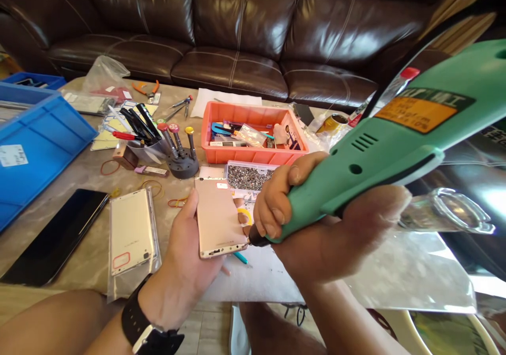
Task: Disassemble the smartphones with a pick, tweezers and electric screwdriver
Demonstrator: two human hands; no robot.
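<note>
Left hand [184,247]: fingers around pink phone [221,213], back up, held above bench [93,173] | Right hand [316,249]: fingers wrapped round green power screwdriver [356,160], nose at phone's near right corner | Beyond phone: screw tray [249,177], then orange basket [253,156] | Farther left: white phone [132,228], black panel [57,236]
</note>
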